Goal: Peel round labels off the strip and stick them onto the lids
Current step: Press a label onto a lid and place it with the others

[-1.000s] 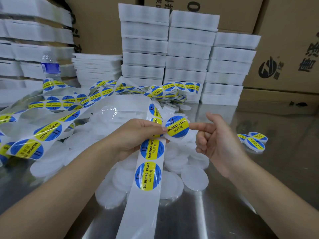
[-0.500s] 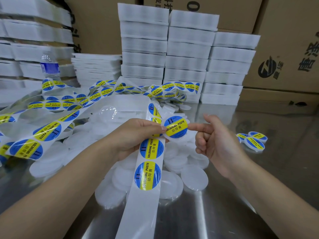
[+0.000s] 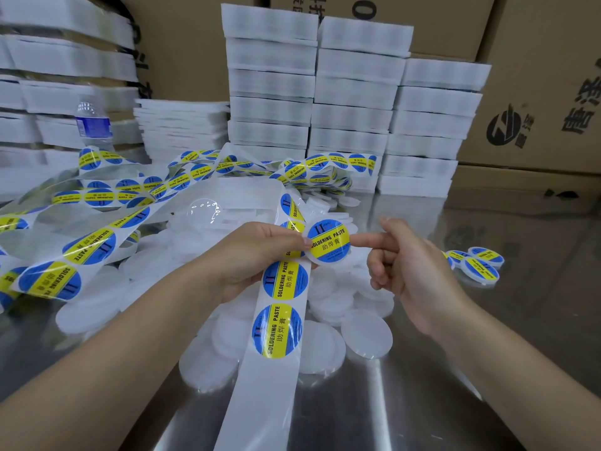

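Observation:
My left hand [image 3: 257, 252] grips a white lid [image 3: 328, 263] that carries a round blue-and-yellow "Soldering Paste" label [image 3: 328, 240]. The same hand also holds the white label strip [image 3: 276, 323], which hangs toward me with two labels showing below the hand. My right hand [image 3: 409, 271] has its index fingertip on the label's right edge; its other fingers are curled and hold nothing. Several bare white lids [image 3: 366, 333] lie in a heap on the metal table under both hands. Three labelled lids [image 3: 478, 263] lie to the right.
Long loops of label strip [image 3: 97, 245] sprawl over the left and back of the table [image 3: 455, 402]. Stacks of white foam trays [image 3: 354, 105] and cardboard boxes [image 3: 536, 92] stand behind. A water bottle [image 3: 92, 125] stands at back left.
The lid with its label has shifted slightly left in my left hand, and my right index finger has stayed pressed on its edge. Nothing else moved.

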Action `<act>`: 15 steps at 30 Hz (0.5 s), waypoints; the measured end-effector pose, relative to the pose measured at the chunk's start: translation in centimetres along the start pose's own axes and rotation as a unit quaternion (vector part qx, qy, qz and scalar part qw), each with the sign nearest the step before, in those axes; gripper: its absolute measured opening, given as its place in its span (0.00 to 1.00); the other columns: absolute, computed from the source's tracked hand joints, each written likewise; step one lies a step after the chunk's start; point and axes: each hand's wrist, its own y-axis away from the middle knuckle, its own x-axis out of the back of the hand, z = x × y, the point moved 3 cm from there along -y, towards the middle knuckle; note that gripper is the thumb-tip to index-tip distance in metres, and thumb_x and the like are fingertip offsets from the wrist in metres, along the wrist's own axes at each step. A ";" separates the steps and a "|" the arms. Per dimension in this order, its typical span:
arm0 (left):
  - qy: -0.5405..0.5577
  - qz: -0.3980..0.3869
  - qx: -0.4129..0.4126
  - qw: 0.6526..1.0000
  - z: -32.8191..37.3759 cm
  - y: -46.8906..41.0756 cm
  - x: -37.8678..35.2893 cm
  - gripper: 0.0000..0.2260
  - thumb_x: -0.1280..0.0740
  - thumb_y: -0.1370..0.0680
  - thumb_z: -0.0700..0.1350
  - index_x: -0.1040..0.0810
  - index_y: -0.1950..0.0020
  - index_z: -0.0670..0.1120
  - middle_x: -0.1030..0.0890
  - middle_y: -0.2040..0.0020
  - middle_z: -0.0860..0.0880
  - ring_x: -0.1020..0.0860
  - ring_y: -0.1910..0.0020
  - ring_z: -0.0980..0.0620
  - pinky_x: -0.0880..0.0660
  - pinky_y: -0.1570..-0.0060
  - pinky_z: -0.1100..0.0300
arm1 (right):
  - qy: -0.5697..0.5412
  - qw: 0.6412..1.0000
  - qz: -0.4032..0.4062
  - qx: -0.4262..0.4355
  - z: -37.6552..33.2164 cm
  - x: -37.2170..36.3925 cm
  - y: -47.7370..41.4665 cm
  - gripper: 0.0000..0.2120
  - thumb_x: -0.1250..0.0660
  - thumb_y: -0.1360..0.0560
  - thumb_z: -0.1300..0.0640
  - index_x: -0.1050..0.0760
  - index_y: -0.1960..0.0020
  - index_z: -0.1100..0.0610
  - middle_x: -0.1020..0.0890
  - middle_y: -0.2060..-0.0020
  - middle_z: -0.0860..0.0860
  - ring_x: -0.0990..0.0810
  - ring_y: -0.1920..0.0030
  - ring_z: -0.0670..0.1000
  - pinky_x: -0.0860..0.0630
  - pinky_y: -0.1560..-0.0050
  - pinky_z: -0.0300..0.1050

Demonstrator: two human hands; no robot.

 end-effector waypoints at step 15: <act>-0.003 -0.003 -0.023 1.000 0.6 0.4 -0.1 0.14 0.33 0.24 0.42 0.15 0.68 0.51 0.15 0.65 0.50 0.19 0.70 0.56 0.23 0.71 0.66 | 0.019 0.993 0.087 0.079 -0.7 0.9 -0.2 0.21 0.44 0.22 0.51 0.17 0.64 0.55 0.27 0.79 0.51 0.35 0.78 0.48 0.34 0.70 0.42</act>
